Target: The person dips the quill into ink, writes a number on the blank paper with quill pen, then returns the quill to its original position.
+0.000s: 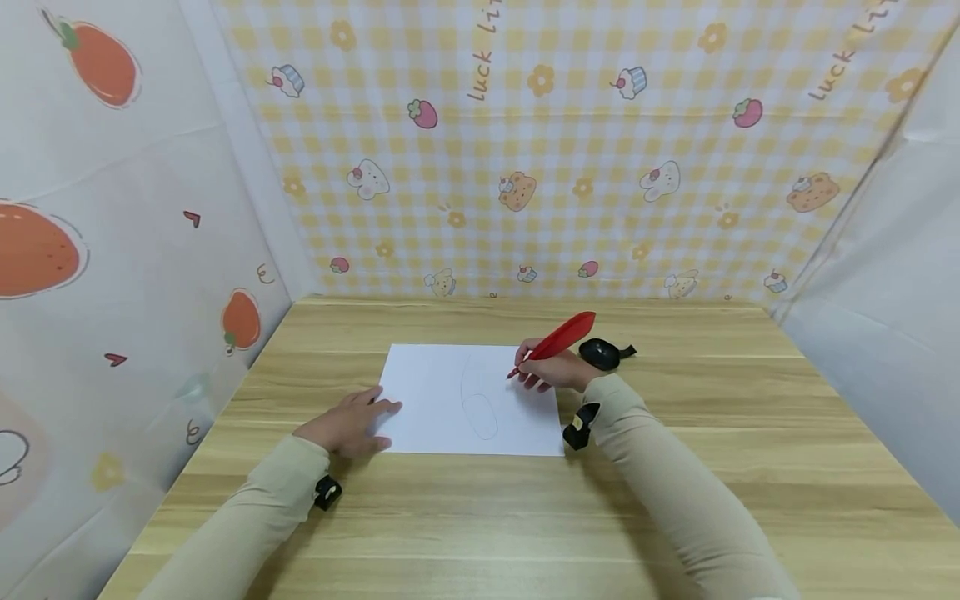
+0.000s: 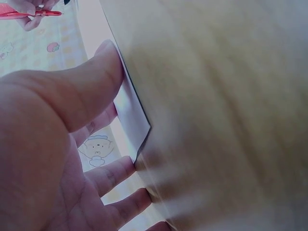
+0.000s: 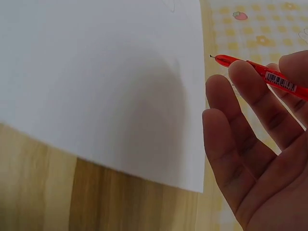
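A sheet of white paper (image 1: 427, 392) lies on the table, with a thin curved line and a drawn oval loop (image 1: 480, 417) near its middle. My left hand (image 1: 351, 423) rests with spread fingers at the paper's left edge, the thumb (image 2: 103, 67) on its near left corner. In my right hand (image 1: 555, 368) I pinch a red feather pen (image 1: 562, 337) between thumb and fingers, over the right part of the sheet. Its fine tip (image 3: 212, 57) points left, raised off the paper, while the other fingers are loosely bent.
Just beyond my right wrist lies a rounded black object (image 1: 600, 354) with a short strap. Black wrist cameras sit under both sleeves. The wood-grain table (image 1: 480, 533) ends at a yellow checked backdrop (image 1: 480, 242), with a white printed sheet (image 1: 150, 208) along the left.
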A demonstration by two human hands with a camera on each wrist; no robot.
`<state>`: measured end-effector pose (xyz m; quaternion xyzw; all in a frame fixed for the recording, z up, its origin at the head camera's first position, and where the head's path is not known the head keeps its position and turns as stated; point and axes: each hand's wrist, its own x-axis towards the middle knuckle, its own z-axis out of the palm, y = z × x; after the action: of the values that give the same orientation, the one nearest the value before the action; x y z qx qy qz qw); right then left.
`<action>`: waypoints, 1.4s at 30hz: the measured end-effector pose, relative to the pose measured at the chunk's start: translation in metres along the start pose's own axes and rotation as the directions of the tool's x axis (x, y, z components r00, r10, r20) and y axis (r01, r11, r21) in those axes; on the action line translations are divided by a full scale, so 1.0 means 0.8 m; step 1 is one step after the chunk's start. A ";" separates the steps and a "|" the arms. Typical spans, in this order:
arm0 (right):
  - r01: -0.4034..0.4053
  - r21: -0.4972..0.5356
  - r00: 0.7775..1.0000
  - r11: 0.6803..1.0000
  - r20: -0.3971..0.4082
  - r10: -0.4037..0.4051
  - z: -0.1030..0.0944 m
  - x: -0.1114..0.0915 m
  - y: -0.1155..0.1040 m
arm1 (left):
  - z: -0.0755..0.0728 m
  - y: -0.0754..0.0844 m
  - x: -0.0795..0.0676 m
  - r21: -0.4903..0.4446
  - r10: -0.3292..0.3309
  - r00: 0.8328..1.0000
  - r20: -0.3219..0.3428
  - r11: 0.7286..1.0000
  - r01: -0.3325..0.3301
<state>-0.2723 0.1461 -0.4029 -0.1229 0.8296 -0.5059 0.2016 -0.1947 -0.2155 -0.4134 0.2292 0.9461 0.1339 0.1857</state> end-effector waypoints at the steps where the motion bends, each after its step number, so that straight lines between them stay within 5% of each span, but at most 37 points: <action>1: -0.001 0.002 1.000 1.000 -0.001 0.001 -0.003 0.000 0.001 | 0.000 0.000 0.000 0.000 -0.001 1.000 -0.002 1.000 0.001; 42: 0.023 -0.066 0.991 0.998 -0.132 -0.032 -0.098 -0.044 0.034 | -0.002 0.005 -0.005 -0.014 0.020 1.000 -0.012 1.000 -0.020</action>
<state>-0.2768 0.2351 -0.3878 -0.1069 0.8553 -0.4887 0.1351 -0.1908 -0.2142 -0.4094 0.2366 0.9438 0.1439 0.1804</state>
